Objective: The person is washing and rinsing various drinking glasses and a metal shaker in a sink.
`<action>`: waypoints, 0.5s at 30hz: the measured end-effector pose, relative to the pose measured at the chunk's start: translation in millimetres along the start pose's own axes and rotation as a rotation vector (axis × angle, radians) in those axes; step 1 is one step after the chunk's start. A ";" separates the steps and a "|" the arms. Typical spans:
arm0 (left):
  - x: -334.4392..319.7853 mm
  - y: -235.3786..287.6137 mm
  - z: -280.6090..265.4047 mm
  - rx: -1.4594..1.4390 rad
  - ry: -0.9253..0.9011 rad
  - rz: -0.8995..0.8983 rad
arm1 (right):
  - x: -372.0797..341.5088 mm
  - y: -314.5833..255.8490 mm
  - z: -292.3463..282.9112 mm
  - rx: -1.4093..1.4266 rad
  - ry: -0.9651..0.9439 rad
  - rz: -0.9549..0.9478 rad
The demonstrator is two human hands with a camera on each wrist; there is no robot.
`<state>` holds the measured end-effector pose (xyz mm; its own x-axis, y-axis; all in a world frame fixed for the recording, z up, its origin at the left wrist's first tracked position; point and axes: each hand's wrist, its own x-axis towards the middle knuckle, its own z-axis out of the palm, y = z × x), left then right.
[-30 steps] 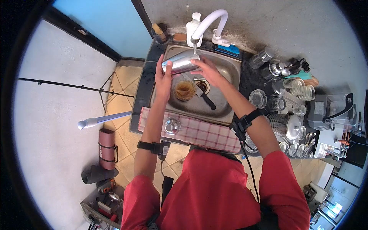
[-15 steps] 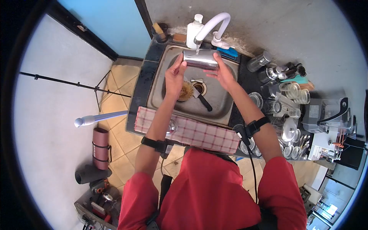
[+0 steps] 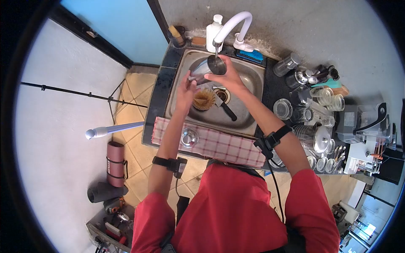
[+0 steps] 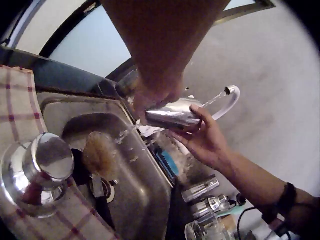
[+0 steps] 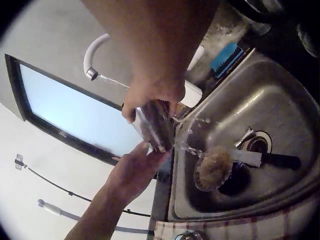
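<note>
A silver, cylindrical metal cup is held tilted above the sink, its open mouth turned up beneath the faucet. The mouth end is grasped by the right hand, with thumb and fingers set on opposite sides. The base end is touched by the fingers of the left hand; whether they are curled round it cannot be told. Water is run from a white, curved faucet onto the mouth end, and drops are seen below the base. In the rectangular stainless-steel sink, a tan, ribbed round item and a black-handled knife with a flat metal blade are noted beside the drain. A domed, shiny metal piece is placed on a red-and-white checked cloth along the near edge. Behind the sink, a white plastic pump bottle and a blue-bristled brush are found on the dark tabletop.
</note>
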<state>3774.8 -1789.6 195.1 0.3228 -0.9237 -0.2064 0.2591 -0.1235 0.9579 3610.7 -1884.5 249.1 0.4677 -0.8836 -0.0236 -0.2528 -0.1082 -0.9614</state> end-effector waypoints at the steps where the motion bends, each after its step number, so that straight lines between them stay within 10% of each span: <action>1: -1.1 -2.7 -2.2 0.001 0.000 0.001 | 0.6 -5.2 2.5 0.001 0.001 -0.001; 15: -16.0 9.9 9.3 0.200 -0.106 -0.043 | 5.6 -13.7 10.7 -0.295 0.152 -0.074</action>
<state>3763.7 -1779.4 209.7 0.2150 -0.9477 -0.2360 0.0814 -0.2235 0.9713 3625.8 -1883.0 259.2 0.3679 -0.9239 0.1054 -0.4678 -0.2818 -0.8377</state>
